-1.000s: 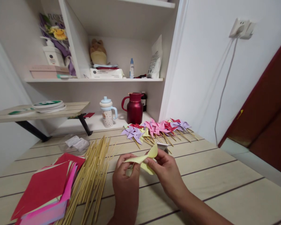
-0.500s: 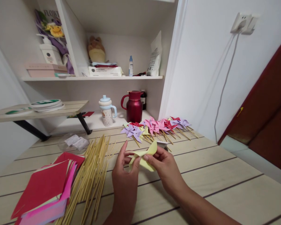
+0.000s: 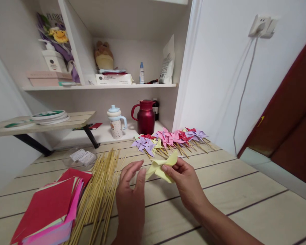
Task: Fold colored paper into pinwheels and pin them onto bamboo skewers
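White shelves [image 3: 99,87] beside white wall [image 3: 214,85]

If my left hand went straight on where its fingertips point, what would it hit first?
Probably the yellow paper pinwheel in your right hand. It sits just beyond the fingertips of your left hand, though depth, and whether they touch, is unclear.

Surface [image 3: 260,197]: pale, dark-lined boards. On it: stacked coloured paper [image 3: 47,204], thin sticks [image 3: 99,190], clear container [image 3: 68,163], pinwheels [image 3: 168,137].

We note free tabletop [image 3: 244,192] right of our right hand [image 3: 185,180]; sticks [image 3: 99,190] obstruct the left, pinwheels [image 3: 168,137] the far side
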`<state>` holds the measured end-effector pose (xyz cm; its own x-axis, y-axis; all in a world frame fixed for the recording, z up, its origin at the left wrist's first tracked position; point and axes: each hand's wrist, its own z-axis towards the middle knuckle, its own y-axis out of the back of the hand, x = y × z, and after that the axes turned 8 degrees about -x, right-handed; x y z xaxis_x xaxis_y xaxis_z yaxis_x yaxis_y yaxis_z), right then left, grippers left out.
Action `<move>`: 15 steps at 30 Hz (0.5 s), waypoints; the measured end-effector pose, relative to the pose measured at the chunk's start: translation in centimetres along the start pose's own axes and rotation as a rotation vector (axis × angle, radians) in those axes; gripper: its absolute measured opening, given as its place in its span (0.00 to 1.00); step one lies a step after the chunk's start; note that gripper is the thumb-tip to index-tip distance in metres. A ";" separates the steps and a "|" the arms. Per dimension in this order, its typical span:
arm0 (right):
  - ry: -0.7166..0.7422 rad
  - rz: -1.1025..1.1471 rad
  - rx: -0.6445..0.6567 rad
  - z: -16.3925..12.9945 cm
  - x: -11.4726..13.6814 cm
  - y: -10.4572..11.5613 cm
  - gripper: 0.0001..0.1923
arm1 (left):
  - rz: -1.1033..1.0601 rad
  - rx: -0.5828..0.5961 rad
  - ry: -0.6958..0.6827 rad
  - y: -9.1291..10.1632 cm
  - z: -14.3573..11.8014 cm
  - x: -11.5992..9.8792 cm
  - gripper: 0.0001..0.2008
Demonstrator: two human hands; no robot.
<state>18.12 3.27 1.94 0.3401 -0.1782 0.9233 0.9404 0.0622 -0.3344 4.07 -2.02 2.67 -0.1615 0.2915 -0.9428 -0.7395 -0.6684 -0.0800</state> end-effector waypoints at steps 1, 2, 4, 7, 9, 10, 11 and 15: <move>-0.007 0.006 -0.009 0.1 0.0 0.1 0.18 | -0.065 -0.001 0.084 0.0 0.1 -0.1 0.12; -0.014 0.008 -0.019 0.2 0.0 0.2 0.19 | -0.129 -0.001 0.175 0.1 0.1 -0.2 0.12; -0.020 0.006 -0.037 0.4 -0.1 0.3 0.18 | -0.227 -0.011 0.334 0.1 0.3 -0.2 0.12; -0.019 0.003 -0.049 0.5 -0.3 0.4 0.16 | -0.299 -0.050 0.442 0.1 0.6 0.3 0.10; -0.012 -0.009 -0.047 0.5 -0.3 0.4 0.16 | -0.312 -0.081 0.449 0.1 0.7 0.6 0.10; -0.006 -0.019 -0.046 0.5 -0.3 0.4 0.16 | -0.306 -0.092 0.448 0.2 0.7 0.7 0.10; -0.002 -0.030 -0.045 0.5 -0.3 0.3 0.16 | -0.294 -0.101 0.448 0.2 0.8 0.8 0.11; -0.003 -0.027 -0.036 0.4 -0.4 0.4 0.16 | -0.242 -0.105 0.453 0.3 0.8 0.9 0.12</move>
<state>18.37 3.77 1.57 0.3150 -0.1765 0.9325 0.9484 0.0218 -0.3162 3.14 -1.43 2.10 0.3218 0.1370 -0.9368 -0.6471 -0.6905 -0.3232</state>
